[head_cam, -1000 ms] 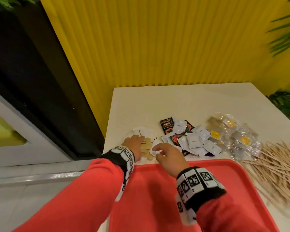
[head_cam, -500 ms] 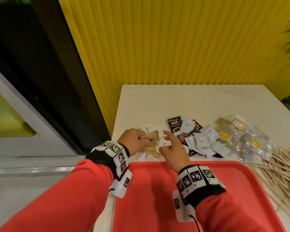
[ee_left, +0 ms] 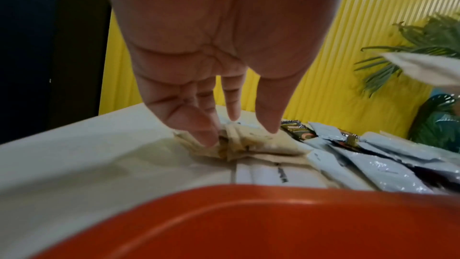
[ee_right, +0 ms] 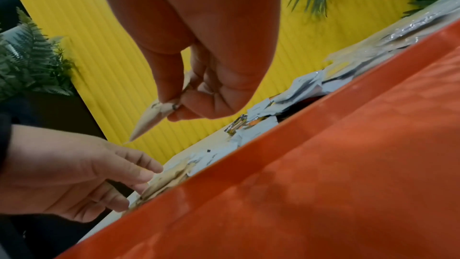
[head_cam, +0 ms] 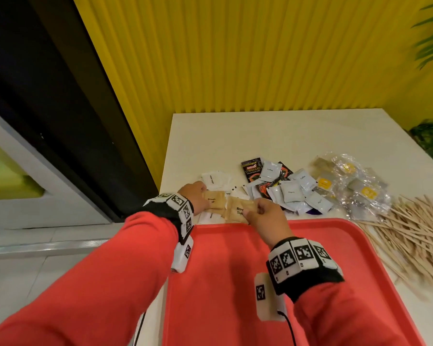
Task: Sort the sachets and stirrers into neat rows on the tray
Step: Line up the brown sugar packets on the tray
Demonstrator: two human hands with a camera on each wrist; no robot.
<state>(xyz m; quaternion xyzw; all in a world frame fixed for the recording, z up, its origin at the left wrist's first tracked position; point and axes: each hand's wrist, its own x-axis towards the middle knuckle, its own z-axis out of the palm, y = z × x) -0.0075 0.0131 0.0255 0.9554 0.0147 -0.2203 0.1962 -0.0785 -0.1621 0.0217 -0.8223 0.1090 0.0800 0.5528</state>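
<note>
- Sachets of several kinds lie loose on the counter beyond the far rim of the red tray; none appears to rest on the tray floor yet, though sleeves cover part of it.
- Right hand pinches one brown sugar sachet between thumb and fingers, lifted just over the tray's far rim; I judge it the first piece headed for a row.
- Left hand reaches down with fingers nearly straight, tips touching the small brown sachet pile on the counter; the left wrist view is blurred, so a light pinch there cannot be ruled out.
- White sachets sit just behind that brown pile, still unsorted.
- Mixed heap of pale coffee sachets and dark Supremo sachets lies overlapping in the middle, untouched.
- Clear-wrapped packets with yellow labels are bunched further right on the counter.
- Wooden stirrers lie fanned in a loose scatter beside the tray's right rim, all off it.
- Judged from this, the sorting has barely begun: every row is still to be laid, sachets by kind and then the stirrers.
</note>
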